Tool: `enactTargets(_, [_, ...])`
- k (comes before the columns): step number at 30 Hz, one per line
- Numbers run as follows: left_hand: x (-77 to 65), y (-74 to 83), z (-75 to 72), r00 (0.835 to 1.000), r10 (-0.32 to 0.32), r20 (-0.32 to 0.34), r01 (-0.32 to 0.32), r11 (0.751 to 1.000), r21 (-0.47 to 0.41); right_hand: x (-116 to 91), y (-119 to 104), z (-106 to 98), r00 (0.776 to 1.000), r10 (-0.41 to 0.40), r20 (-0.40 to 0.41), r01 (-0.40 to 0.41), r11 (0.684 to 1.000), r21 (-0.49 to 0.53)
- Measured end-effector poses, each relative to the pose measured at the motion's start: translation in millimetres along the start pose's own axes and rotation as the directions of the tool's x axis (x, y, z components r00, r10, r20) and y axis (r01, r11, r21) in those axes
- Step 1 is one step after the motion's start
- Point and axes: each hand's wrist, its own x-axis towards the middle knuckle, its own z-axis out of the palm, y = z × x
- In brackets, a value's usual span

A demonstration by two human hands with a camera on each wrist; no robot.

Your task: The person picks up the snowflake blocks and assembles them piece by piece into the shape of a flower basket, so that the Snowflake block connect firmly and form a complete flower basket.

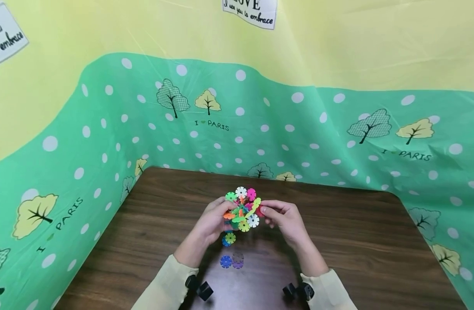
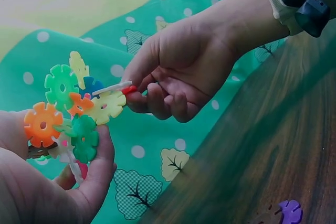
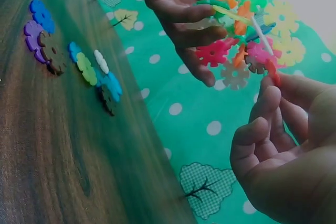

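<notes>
A ball-like cluster of interlocking notched plastic discs (image 1: 242,209) in many colours is held up over the table in front of me. My left hand (image 1: 211,219) grips its left side, thumb on top; in the left wrist view the thumb lies by a green disc (image 2: 85,139). On the cluster's right, my right hand (image 1: 289,221) pinches a red disc (image 3: 273,72) between thumb and index finger. That disc sits right at the edge of a white disc (image 2: 112,88), and the fingertips hide part of it. The other right fingers curl loosely.
Loose discs lie on the brown wooden table (image 1: 337,241) below the hands: a blue one (image 3: 42,16), a purple one (image 3: 33,40), a brown one (image 3: 54,53), a lime green one (image 3: 86,68) and several others. A green and yellow printed cloth (image 1: 241,142) hangs behind the table.
</notes>
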Motion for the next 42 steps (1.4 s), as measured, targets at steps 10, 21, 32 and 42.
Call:
enactTargets(10, [-2.4,-2.2,-3.5,1.0,-0.007,0.005,0.007,1.0,0.007,2.3,0.5,2.7,0.999,-0.002,0.045,0.002,1.0,-0.004])
enactTargets(21, [-4.4,-2.5,-1.0,1.0,0.004,-0.006,-0.003,0.997,0.077,1.7,9.1,7.0,0.997,-0.006,0.081,0.002,0.999,0.053])
enactTargets(32, [-1.2,-5.9,2.5,0.999,0.001,-0.052,0.007,0.988,0.152,0.6,12.4,3.1,0.995,0.014,0.097,-0.022,0.996,0.081])
enactTargets(42, [0.9,-2.9,3.9,0.989,0.007,-0.148,-0.034,0.982,-0.184,-2.9,16.4,8.6,0.996,0.057,0.064,-0.069,0.979,0.193])
